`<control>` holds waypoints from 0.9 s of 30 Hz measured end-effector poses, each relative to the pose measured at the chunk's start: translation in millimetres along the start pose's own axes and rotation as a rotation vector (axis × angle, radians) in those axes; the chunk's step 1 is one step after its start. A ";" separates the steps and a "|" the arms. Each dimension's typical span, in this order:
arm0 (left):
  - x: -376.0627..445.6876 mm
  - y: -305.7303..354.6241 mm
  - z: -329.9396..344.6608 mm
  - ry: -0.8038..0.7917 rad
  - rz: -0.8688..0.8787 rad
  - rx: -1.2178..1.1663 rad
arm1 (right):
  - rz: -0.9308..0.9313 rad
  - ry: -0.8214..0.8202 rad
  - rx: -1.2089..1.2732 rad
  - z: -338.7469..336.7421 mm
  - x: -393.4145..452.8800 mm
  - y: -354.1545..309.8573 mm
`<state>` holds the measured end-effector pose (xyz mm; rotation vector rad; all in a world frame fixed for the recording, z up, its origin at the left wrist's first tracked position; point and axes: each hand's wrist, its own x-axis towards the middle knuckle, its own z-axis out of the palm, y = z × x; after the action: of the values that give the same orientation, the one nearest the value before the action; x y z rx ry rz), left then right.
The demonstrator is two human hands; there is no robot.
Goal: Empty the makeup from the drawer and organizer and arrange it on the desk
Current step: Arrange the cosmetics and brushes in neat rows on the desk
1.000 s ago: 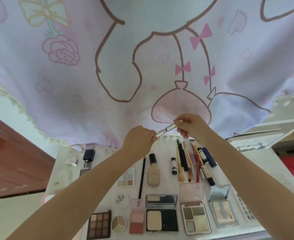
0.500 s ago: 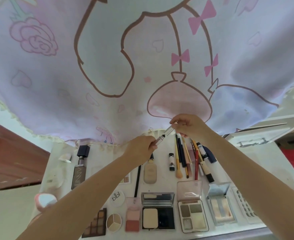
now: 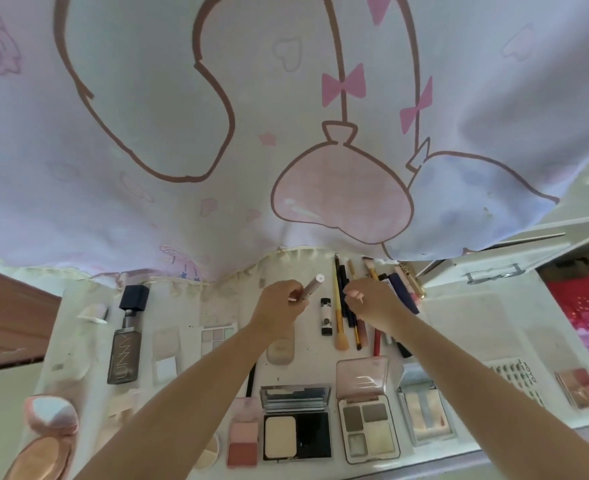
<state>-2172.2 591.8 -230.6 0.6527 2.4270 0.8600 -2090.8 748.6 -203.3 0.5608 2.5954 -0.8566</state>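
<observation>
One slim tube (image 3: 311,288) of rose-metallic finish, with a flat white round end, is gripped in the left hand (image 3: 279,308), whose fingers curl round its lower part; the tube tilts up and to the right, held above the tabletop (image 3: 459,317) near its far edge. The right hand (image 3: 365,301) sits just beside it, apart from the tube, fingers curled in with nothing visibly held.

Between the hands, lying flat: a short black-and-white stick (image 3: 326,317), then a row of long thin brushes and pencils (image 3: 346,306), one with a yellow handle and soft peach bristles. Right of the right hand, a dark blue tube (image 3: 403,292) and a gold-toned tube (image 3: 413,282).

Nearer row, hard plastic cases with lids raised: a black powder compact (image 3: 296,434) holding a cream pan, a clear-lidded four-pan eyeshadow palette (image 3: 369,434) in grey and pale tones, a two-pan blush (image 3: 242,445), a clear highlighter case (image 3: 426,414). Far right, a tray of false lashes (image 3: 518,379) and a small pink palette (image 3: 580,388).

Left side: a smoky translucent bottle (image 3: 125,344) with square dark cap, a pastel palette (image 3: 216,336), a pink puff (image 3: 50,414).

A printed fabric curtain (image 3: 182,133), pink and lilac cartoon outlines, frilled hem, hangs over the tabletop's far edge.
</observation>
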 end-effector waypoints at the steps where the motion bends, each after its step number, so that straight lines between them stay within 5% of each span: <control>1: 5.5 -3.2 3.6 0.012 -0.031 -0.043 | -0.014 -0.013 -0.053 11.7 6.1 4.5; 10: 41.3 -13.4 13.6 0.121 -0.102 -0.238 | -0.201 0.310 -0.368 49.9 37.4 22.0; 27: 50.2 -24.7 14.9 0.076 -0.039 -0.055 | -0.211 0.414 -0.209 59.4 43.6 22.4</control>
<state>-2209.1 610.1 -271.3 0.5599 2.4652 0.9488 -2105.9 739.4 -278.3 0.4477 3.1184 -0.5623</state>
